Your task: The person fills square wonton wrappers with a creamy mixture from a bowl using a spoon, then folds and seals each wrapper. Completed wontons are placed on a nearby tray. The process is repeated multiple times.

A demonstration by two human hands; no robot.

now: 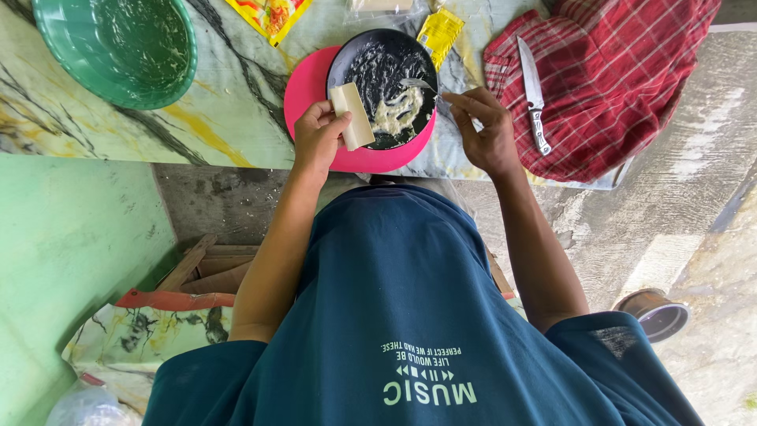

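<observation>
Now your left hand [317, 136] grips a pale strip [352, 116] beside the black plate [347, 59]; your right hand [485, 130] pinches a spoon [416, 83].

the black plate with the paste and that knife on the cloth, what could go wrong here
1. The black plate sits on a pink plate near the counter's edge; a push from the right hand on the spoon might slide it off.
2. The pale strip in the left hand could drip paste onto the shirt below.
3. The knife lies bare on the red cloth, close to the right hand; a careless reach could meet it.
</observation>
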